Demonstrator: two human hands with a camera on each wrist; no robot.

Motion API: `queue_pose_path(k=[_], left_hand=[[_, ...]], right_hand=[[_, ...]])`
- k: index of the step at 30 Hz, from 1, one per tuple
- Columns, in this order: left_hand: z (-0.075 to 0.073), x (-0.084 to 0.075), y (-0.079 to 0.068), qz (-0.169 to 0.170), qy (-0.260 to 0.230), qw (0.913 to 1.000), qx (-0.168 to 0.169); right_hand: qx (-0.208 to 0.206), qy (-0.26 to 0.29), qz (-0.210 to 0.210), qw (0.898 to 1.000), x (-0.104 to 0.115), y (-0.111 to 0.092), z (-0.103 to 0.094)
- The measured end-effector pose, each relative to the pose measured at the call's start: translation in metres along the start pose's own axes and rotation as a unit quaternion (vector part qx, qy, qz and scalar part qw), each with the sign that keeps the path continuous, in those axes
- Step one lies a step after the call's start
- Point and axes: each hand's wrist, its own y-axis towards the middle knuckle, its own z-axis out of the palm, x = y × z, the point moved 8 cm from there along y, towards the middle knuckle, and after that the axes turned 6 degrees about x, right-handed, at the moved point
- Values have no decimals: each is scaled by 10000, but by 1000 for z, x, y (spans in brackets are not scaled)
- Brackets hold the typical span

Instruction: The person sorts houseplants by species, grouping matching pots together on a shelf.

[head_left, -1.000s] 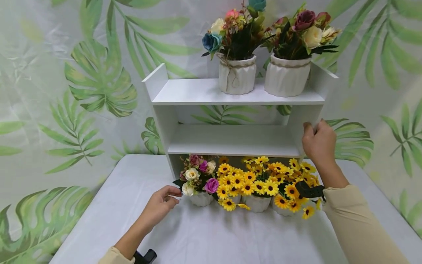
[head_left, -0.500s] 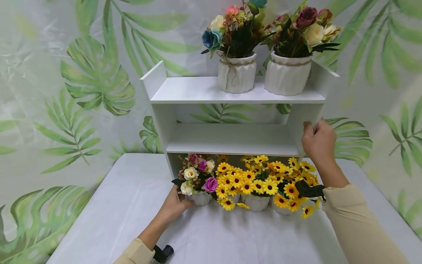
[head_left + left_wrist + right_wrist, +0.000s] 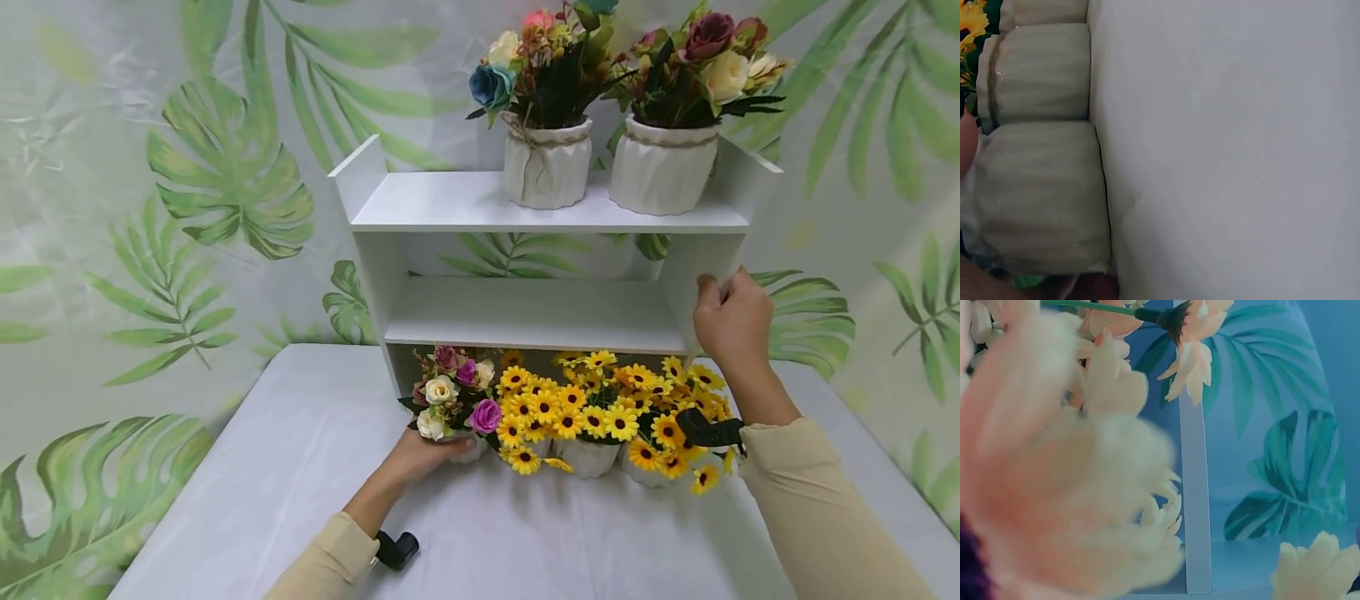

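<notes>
My left hand (image 3: 423, 456) holds a white flower pot (image 3: 471, 451) at the left end of the bottom shelf, thumb across its front. Purple and cream roses (image 3: 450, 392) rise from it. Seen from the left wrist, that ribbed pot (image 3: 1047, 194) stands on the white cloth, with a fingertip (image 3: 966, 144) at its upper side. My right hand (image 3: 735, 323) grips the right side panel of the white shelf (image 3: 540, 312) at middle-tier height. Blurred pale petals (image 3: 1085, 487) fill much of the right wrist view, and the right hand is hidden there.
Several pots of yellow sunflowers (image 3: 558, 412) stand close to the right of the rose pot. Two white pots, one with a blue rose (image 3: 549, 171) and one with maroon roses (image 3: 663, 173), stand on the top tier. A leaf-patterned backdrop (image 3: 225, 167) hangs behind.
My left hand has moved right and up to the rose pot and taken hold of it. The right hand keeps its grip on the shelf panel. The view has shifted slightly.
</notes>
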Motion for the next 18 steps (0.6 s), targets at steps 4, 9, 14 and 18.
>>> queue_pose_path(k=[4, 9, 14, 18], left_hand=[[4, -2, 3, 90, 65, 9996, -258], [8, -5, 1, 262, -120, 9988, -407], [9, 3, -2, -71, -279, 9981, -547], [10, 2, -1, -9, -286, 9979, -588]], right_hand=[[-28, -83, -35, 10000, -1, 1, -1], [-41, -44, -90, 9999, 0, 2, -1], [99, 90, 80, 9999, -1, 1, 1], [37, 93, 91, 9999, -2, 1, -1]])
